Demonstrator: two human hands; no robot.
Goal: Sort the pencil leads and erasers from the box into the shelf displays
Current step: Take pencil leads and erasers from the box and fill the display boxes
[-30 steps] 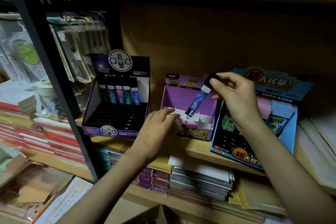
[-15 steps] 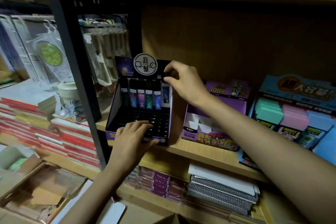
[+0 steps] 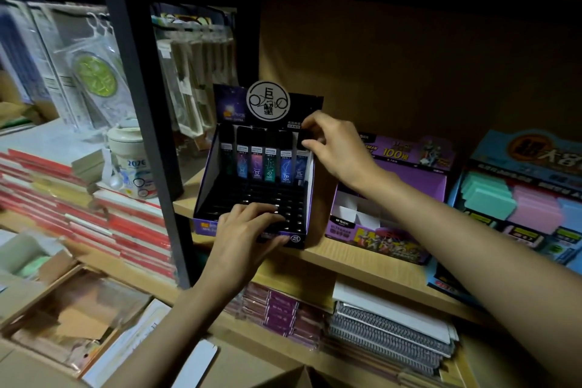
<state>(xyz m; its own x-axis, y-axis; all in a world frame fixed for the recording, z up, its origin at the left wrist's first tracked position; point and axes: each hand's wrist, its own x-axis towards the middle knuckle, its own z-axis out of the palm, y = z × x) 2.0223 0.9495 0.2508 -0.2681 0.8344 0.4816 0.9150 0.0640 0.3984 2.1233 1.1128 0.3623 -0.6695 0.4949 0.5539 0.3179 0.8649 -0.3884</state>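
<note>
A black-and-purple lead display box (image 3: 201,186) stands on the wooden shelf (image 3: 362,258). Several lead tubes stand in its back row. My right hand (image 3: 333,148) pinches the black cap of the rightmost lead tube (image 3: 301,164), which stands upright in the row's right end slot. My left hand (image 3: 248,230) rests with spread fingers on the display's front slots and front edge. To the right stands a purple lead display (image 3: 419,176), and further right a blue eraser display (image 3: 519,198) with teal and pink erasers.
A black metal upright (image 3: 141,104) divides the shelves left of the display. Packaged goods hang behind it. Red-edged book stacks (image 3: 94,217) lie at left, spiral notebooks (image 3: 390,334) on the shelf below, and open cardboard boxes (image 3: 63,318) at the lower left.
My right hand carried the lead tube from the purple display to the black display and set it into the right end slot. My left hand shifted from the purple box to the black display's front.
</note>
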